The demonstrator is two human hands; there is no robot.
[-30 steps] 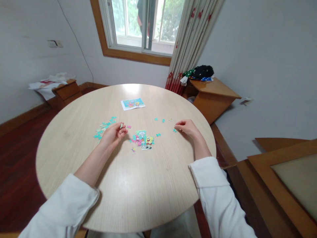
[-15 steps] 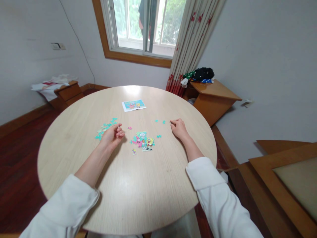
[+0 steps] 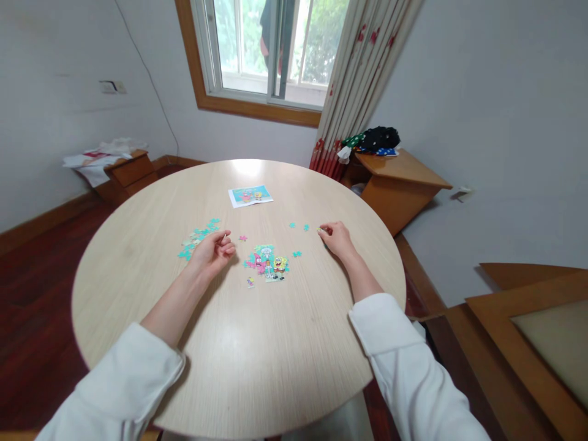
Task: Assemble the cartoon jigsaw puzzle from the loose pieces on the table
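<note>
My right hand is at the right of the table, thumb and fingertips pinched on a small yellowish puzzle piece. My left hand hovers beside a heap of turquoise puzzle pieces, its fingers curled and thumb against the index finger; anything inside is too small to make out. Between the hands lies a partly joined puzzle with cartoon figures. A pink piece and a colourful piece lie loose near it. Turquoise pieces are scattered on its right side.
A printed picture sheet lies toward the far side of the round table. Behind it are a window and a curtain. A wooden cabinet with cloths on top stands at the right, and a chair is nearer.
My right fingers have closed on the yellowish piece where the hand was reaching before. My left hand has kept its place and curled shape. The view has shifted slightly.
</note>
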